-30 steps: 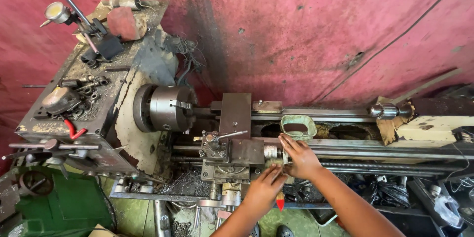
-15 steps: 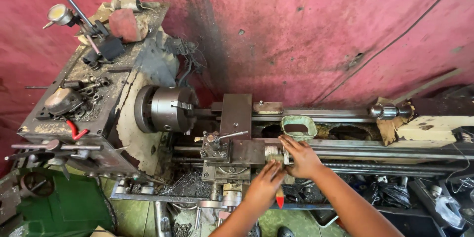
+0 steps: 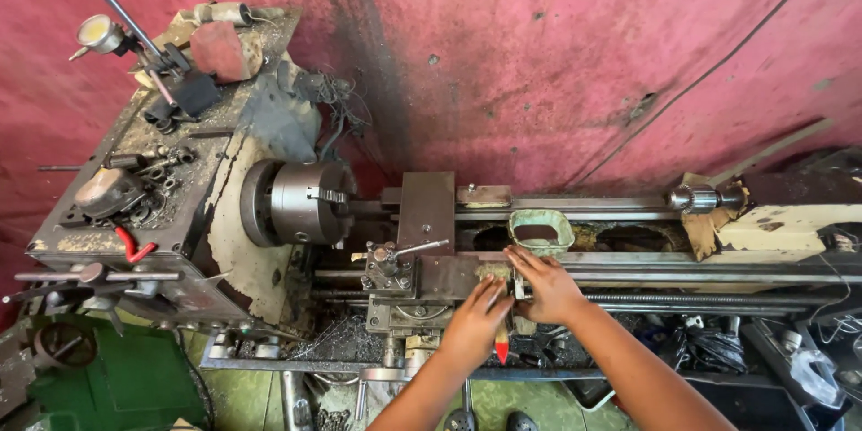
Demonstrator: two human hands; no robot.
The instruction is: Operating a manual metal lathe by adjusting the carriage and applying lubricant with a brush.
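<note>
Left hand (image 3: 476, 321) and right hand (image 3: 544, 287) meet on the small handle (image 3: 515, 285) at the lathe carriage (image 3: 431, 277), right of the chuck (image 3: 301, 202); fingers curled around it (grip partly hidden). Green tray (image 3: 540, 232) just beyond.

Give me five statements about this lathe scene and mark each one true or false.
1. Both hands are at the lathe carriage, in front of the bed. True.
2. The left hand rests on the chuck. False: it is at the carriage, well right of the chuck.
3. A green rectangular container sits on the bed just beyond the right hand. True.
4. The wall behind the lathe is blue. False: it is red-pink.
5. A dial gauge stands on top of the headstock at the left. True.
</note>
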